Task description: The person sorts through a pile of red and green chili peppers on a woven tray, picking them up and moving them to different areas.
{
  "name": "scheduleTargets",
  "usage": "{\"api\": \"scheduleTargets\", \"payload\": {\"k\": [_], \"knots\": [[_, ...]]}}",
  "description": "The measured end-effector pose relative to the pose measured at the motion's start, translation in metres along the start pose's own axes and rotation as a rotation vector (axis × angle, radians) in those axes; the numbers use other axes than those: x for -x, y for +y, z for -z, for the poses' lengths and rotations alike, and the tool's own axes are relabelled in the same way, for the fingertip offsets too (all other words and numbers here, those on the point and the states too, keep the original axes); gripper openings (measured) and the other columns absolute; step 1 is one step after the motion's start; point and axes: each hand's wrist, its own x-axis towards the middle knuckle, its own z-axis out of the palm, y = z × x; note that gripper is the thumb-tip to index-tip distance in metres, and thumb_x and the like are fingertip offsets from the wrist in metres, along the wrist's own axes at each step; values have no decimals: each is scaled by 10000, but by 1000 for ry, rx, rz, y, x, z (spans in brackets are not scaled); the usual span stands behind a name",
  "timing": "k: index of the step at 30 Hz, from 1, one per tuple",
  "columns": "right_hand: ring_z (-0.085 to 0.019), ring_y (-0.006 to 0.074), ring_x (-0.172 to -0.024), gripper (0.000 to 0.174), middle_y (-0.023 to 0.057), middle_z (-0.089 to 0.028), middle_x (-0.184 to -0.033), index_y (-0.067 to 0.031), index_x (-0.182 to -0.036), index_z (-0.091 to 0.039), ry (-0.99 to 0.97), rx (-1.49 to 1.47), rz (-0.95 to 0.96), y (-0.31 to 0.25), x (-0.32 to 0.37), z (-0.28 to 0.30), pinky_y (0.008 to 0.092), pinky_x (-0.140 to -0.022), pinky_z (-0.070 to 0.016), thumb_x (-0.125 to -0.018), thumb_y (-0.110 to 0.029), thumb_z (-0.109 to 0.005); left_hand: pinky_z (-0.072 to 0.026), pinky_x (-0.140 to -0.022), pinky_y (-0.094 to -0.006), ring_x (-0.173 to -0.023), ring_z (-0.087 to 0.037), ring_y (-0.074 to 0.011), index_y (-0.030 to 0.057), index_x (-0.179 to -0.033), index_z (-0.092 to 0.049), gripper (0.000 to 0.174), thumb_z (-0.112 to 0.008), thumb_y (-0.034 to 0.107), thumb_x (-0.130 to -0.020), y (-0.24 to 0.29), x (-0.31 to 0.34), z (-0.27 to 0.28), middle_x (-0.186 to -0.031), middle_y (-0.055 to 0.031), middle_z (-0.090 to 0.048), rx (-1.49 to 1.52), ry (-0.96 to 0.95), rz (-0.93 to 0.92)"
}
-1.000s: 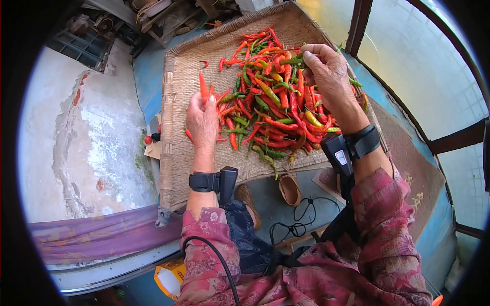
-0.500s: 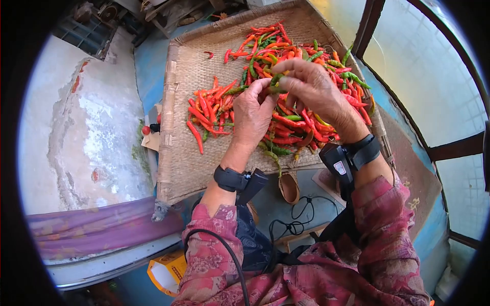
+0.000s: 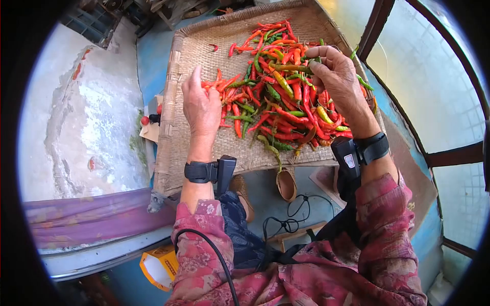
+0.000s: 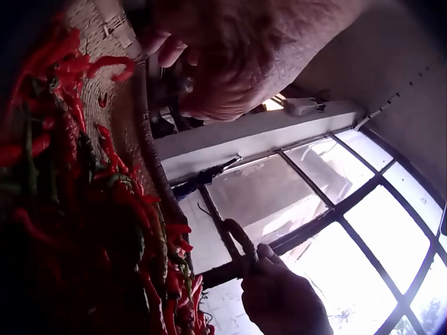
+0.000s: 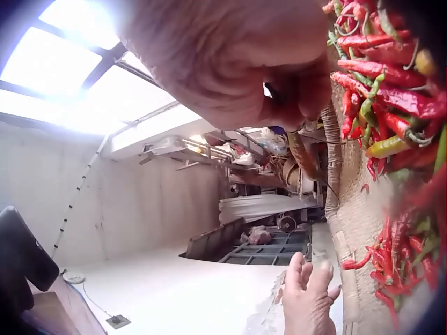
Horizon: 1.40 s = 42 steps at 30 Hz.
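My right hand (image 3: 337, 74) pinches a brownish-green chili pepper (image 3: 290, 67) between thumb and fingers, holding it over the heap. The same chili (image 4: 241, 237) points away from the fingertips in the left wrist view. Over the left part of the basket tray (image 3: 176, 122), my left hand (image 3: 200, 107) has its fingers loosely extended and holds nothing. Beside it lies a smaller group of red chilies (image 3: 224, 89), partly hidden by the hand. The large mixed heap of red, green and yellowish chilies (image 3: 291, 120) spreads across the tray's middle and right.
A woven rim (image 3: 176, 56) borders the tray. Windows (image 3: 444, 76) stand on the right and a peeling wall (image 3: 97, 117) on the left. Below the tray are a slipper (image 3: 286, 184), a looped black cable (image 3: 291, 224) and a yellow box (image 3: 161, 266).
The red chili in my left hand has left it. Both hands met over the heap, then the left moved back left, while the right moved right with the brownish-green chili.
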Motion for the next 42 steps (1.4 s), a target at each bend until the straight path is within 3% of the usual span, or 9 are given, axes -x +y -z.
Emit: {"api": "scheduleTargets", "payload": {"k": [4,9,17,19,25,29,32,36,42], "knots": [[-485,32,-560,185,-18,-537,-705,-18,-1070,-578,-29,20,43,7,3,-16,176,-455,-379,-893,-54,-535,-440,-904,-351,-1039,-561,-297,41,-1206,-546,396,-602,241,-870,38,9,6,-1139,-194,-570,399,-320,27],[-483,54,-535,158,-3,-541,-670,-8,-1005,-600,-118,-120,52,6,11,-43,219,-467,-403,-873,-65,-535,-468,-812,-407,-922,-587,-335,29,-1084,-596,262,-588,169,-863,55,22,-16,-993,-159,-622,310,-333,-410],[-530,74,-687,254,31,-613,-820,-14,-1123,-545,352,-191,31,2,-5,-4,194,-582,-448,-901,-135,-552,-486,-714,-417,-798,-619,-328,45,-971,-608,189,-527,198,-896,5,3,3,-884,-141,-639,-141,-220,-99],[-539,84,-701,252,35,-612,-832,2,-1096,-553,360,-197,47,10,-6,1,202,-612,-464,-897,-151,-571,-484,-714,-429,-801,-609,-336,46,-1051,-592,253,-543,236,-891,-16,5,-2,-918,-153,-629,-215,-104,-304],[-610,144,-719,145,86,-644,-780,25,-966,-599,-37,-43,212,20,16,-48,297,-648,-500,-844,-50,-579,-498,-677,-269,-768,-616,-128,45,-1181,-559,355,-548,299,-934,50,24,-8,-919,-81,-633,828,-583,212],[-628,163,-744,143,119,-656,-803,24,-950,-607,-57,-26,138,16,15,-52,305,-666,-506,-836,-60,-588,-488,-596,-236,-648,-596,-96,41,-1118,-588,279,-547,246,-932,49,19,-10,-820,-27,-624,848,-668,206],[-654,234,-739,226,174,-661,-820,26,-968,-619,20,221,203,19,-11,-30,339,-669,-516,-817,-143,-610,-475,-541,-255,-576,-585,-107,36,-996,-612,203,-540,205,-910,37,8,2,-715,-47,-626,552,-406,226],[-567,360,-1036,334,237,-607,-1058,-10,-1027,-611,245,832,312,32,-50,-17,420,-857,-459,-830,-280,-619,-502,-663,-406,-718,-620,-303,71,-1003,-613,179,-560,165,-859,-12,-6,12,-818,-127,-639,-35,-183,-18],[-463,432,-1165,656,261,-548,-1179,-36,-1196,-501,8,1001,-178,51,-100,-26,555,-954,-344,-758,-507,-631,-452,-852,-428,-1019,-528,-317,81,-1094,-586,306,-614,153,-798,-22,-6,21,-1063,-132,-587,-325,-177,-50]]}}
